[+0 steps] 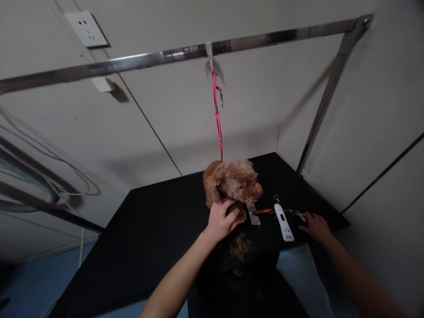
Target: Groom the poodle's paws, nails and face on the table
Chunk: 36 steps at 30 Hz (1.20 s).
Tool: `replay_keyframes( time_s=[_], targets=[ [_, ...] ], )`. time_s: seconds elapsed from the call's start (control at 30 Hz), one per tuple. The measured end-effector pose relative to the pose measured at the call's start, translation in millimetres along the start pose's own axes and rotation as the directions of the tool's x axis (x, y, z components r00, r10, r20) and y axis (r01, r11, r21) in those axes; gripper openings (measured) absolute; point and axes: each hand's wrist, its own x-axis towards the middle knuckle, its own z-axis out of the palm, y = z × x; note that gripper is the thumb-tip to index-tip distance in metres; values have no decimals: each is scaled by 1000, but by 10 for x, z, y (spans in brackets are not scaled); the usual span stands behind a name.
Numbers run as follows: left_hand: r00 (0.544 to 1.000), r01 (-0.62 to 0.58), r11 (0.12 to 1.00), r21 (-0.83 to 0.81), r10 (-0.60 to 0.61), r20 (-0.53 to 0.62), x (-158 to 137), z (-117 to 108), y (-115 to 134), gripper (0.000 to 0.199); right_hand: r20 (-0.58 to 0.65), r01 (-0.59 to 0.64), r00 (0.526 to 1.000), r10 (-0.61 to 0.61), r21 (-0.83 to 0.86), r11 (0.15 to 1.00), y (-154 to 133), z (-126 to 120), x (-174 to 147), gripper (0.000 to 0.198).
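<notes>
A curly brown dog (236,181) is on the black grooming table (159,221), its head turned to the right. My left hand (222,219) is at the dog's chest and front leg, fingers curled against the fur; the fingertips are partly hidden. Over on the right, my right hand (317,226) rests on the table with fingers apart, beside a small purple piece (304,218) at the end of thin metal scissors (293,212). White hair clippers (283,223) lie between the dog and that hand. A slicker brush (253,215) with an orange handle lies close to the dog's front.
A pink loop leash (217,119) hangs from the metal bar (185,55) down behind the dog. Cut fur (240,246) lies near the table's front edge. Another metal ring handle (277,198) shows behind the clippers. A grey hose (29,176) is at far left.
</notes>
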Motion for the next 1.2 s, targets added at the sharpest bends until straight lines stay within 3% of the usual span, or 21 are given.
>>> replay_keyframes(
  time_s=[0.13, 0.2, 0.27, 0.3, 0.37, 0.43, 0.47, 0.53, 0.67, 0.8, 0.9, 1.07, 1.2],
  targets=[
    [972, 153, 955, -254, -99, 215, 181, -24, 187, 26, 14, 23, 1000, -24, 50, 998, 31, -123, -5, 39],
    [963, 251, 888, -385, -190, 190, 175, 24, 247, 20, -96, 43, 995, -27, 166, 985, -187, -244, -137, 41],
    [954, 296, 806, -512, -273, 122, 113, 99, 272, 15, -322, 229, 941, -104, 378, 897, -522, -422, -377, 46],
    [950, 295, 776, -558, -303, 81, 70, 141, 276, 15, -434, 390, 879, -198, 414, 822, -714, -528, -522, 50],
    [943, 270, 748, -606, -332, 11, -17, 222, 280, 19, -632, 688, 669, -391, 328, 648, -1100, -753, -809, 47],
    [941, 251, 746, -617, -338, -25, -90, 284, 302, 22, -759, 820, 477, -443, 202, 535, -1429, -959, -1024, 46],
    [940, 246, 748, -616, -339, -35, -118, 306, 322, 23, -801, 847, 411, -436, 159, 507, -1558, -1043, -1091, 46],
    [937, 222, 759, -612, -339, -80, -158, 333, 375, 23, -841, 865, 339, -423, 102, 491, -1736, -1155, -1148, 46],
    [926, 128, 811, -571, -304, -225, -199, 357, 462, 20, -844, 851, 319, -430, 56, 521, -1852, -1187, -1109, 42],
    [915, 68, 858, -509, -256, -310, -213, 387, 473, 14, -824, 830, 369, -430, 84, 551, -1842, -1125, -1082, 37],
    [905, 62, 861, -504, -262, -336, -209, 408, 468, 11, -821, 845, 379, -428, 118, 522, -1847, -1098, -1078, 39],
    [902, 27, 886, -462, -221, -371, -209, 417, 444, 5, -830, 873, 352, -433, 125, 471, -1913, -1101, -1051, 43],
    [918, -75, 967, -243, -28, -395, -214, 408, 388, 10, -843, 878, 309, -441, 76, 472, -1983, -1114, -1038, 44]
  ],
)
